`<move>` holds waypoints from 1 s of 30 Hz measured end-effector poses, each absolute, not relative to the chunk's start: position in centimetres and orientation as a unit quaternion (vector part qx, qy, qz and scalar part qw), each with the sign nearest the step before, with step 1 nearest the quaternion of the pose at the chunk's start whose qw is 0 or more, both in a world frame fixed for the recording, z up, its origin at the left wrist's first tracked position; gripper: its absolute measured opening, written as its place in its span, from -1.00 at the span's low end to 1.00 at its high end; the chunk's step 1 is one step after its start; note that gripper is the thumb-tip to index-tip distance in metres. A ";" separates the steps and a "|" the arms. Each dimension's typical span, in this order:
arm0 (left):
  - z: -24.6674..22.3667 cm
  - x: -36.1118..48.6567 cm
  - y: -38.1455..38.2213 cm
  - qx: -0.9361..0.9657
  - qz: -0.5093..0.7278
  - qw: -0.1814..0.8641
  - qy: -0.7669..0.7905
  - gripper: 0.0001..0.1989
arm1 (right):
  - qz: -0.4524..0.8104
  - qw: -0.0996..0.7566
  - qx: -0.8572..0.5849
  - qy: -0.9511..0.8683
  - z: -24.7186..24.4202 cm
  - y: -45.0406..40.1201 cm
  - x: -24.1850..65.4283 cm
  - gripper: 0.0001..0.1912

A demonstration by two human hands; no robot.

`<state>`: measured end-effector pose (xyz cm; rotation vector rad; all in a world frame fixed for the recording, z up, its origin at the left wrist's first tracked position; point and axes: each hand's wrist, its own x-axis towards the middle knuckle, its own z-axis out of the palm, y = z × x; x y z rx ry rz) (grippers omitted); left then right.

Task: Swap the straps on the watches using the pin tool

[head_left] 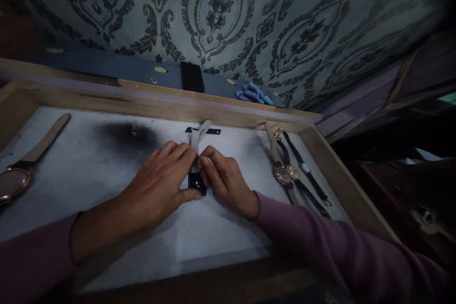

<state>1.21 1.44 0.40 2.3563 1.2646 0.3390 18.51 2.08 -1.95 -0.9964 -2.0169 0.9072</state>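
A smartwatch with a black square case (197, 183) and a pale grey strap (195, 140) lies on the white floor of a wooden tray, between my hands. My left hand (162, 178) is closed around its left side, thumb by the lower edge of the case and fingertips by the strap. From the right, my right hand (225, 178) pinches at the strap's edge just above the case; its fingertips hide whatever is between them. The strap's far end crosses a thin black strip (213, 131) with a hole in it.
Several wristwatches (283, 174) lie at the tray's right side, and a large brown-strapped watch (16, 183) at the left. Wooden walls (342, 175) enclose the tray. Beyond the back wall are a black flat object (192, 77) and a crumpled blue cloth (253, 93).
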 end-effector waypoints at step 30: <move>0.0 1.1 1.4 0.865 0.132 0.180 0.450 -0.71 | 0.330 0.376 -0.408 -0.764 -2.2 2.0 18.7 -0.79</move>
